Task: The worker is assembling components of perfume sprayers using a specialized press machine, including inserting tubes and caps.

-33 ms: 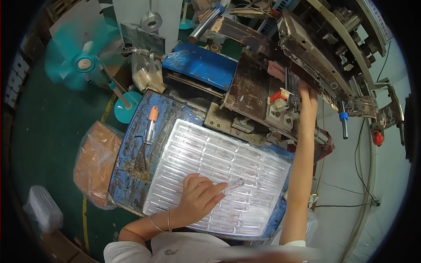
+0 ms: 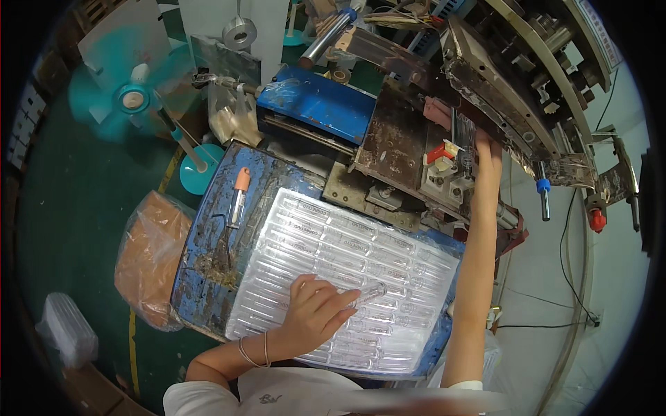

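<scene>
Evidently the left hand (image 2: pixel 318 308) pinches one clear tube (image 2: pixel 372 294) over the pale tray (image 2: pixel 254 281), its long axis slanting forward and rightward, while the right hand (image 2: pixel 488 154), farther off at the machine (image 2: pixel 397 142), has a grip I can't make out.

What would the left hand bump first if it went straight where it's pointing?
Probably the right forearm, if the left hand clears the transparent tubes beneath; its height is hard to judge.

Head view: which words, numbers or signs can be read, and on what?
Clear tubes: dark capital lettering, not copied here.
White shirt: small dark letters, not copied here.
Tube in left hand: print too small to read.
Strip, upper right: too blurred.
White panel: reddish mark, illegible.
</scene>
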`<state>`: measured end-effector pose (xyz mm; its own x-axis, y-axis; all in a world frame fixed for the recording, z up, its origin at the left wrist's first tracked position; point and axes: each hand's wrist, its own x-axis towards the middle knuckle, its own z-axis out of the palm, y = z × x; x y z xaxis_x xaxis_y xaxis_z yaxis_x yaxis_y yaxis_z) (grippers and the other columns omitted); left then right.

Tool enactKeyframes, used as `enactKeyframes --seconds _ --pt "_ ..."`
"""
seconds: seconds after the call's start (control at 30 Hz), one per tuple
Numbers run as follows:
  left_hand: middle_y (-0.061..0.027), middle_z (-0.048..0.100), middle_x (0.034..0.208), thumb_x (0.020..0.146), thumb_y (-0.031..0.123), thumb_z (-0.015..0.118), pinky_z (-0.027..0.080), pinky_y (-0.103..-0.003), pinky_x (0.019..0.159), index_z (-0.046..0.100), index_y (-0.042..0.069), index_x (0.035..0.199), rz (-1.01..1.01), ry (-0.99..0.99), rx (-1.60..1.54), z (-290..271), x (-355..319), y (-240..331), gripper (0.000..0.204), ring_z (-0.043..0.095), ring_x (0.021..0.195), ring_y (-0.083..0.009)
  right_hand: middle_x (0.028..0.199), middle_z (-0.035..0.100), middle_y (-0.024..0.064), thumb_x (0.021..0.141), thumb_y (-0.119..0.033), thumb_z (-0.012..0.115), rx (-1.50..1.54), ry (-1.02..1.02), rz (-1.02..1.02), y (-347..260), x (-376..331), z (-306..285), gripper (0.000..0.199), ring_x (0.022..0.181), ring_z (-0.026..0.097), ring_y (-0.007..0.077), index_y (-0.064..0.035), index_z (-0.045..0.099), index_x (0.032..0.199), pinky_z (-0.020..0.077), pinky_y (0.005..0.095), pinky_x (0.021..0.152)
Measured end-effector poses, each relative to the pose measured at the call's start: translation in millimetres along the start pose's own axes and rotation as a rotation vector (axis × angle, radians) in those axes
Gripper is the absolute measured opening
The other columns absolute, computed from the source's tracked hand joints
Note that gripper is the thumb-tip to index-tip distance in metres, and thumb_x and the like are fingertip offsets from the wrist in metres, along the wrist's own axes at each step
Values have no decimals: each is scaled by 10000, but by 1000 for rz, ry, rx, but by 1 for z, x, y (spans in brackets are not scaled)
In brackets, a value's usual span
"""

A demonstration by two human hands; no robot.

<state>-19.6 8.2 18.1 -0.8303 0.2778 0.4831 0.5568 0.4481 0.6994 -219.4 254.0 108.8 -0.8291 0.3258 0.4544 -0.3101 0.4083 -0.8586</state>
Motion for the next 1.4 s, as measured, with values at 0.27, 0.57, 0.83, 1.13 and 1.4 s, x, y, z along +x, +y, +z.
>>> enactKeyframes --seconds 0.27,0.57,0.83,1.13,1.4 --pt "-8 496 756 700 149 674 331 -394 832 596 86 1020 9 -25 -7 0 -8 -2 336 482 796 -158 1133 498 86 823 -279 527 190 -77 132 14 3 -8 446 1044 445 175 2 461 1163 278 283 939" --pt "17 478 724 705 222 669 213 -468 905 604 126 1018 -11 -63 163 7 -15 -4 333 483 806 -144 1097 519 70 829 -235 505 257 -46 154 7 -3 2 366 1014 474 156 -12 491 1119 317 271 902" --pt "13 513 767 708 210 660 187 -472 923 616 111 986 -14 -90 144 11 -18 -5 299 482 826 -158 1086 517 70 826 -289 535 329 -58 161 28 4 -8 400 1020 451 165 -8 497 1109 274 275 929" --pt "33 479 679 671 209 681 219 -485 925 608 124 999 39 -61 217 11 -21 -7 347 518 797 -141 1106 507 61 814 -288 554 289 -47 134 17 1 -2 403 1044 438 165 -16 509 1108 270 279 936" --pt "21 526 744 713 218 656 175 -495 937 623 111 975 -18 -98 193 4 -23 -9 284 504 835 -160 1065 525 55 810 -262 555 305 -24 180 17 0 -1 363 1008 460 151 -16 526 1074 294 272 915"
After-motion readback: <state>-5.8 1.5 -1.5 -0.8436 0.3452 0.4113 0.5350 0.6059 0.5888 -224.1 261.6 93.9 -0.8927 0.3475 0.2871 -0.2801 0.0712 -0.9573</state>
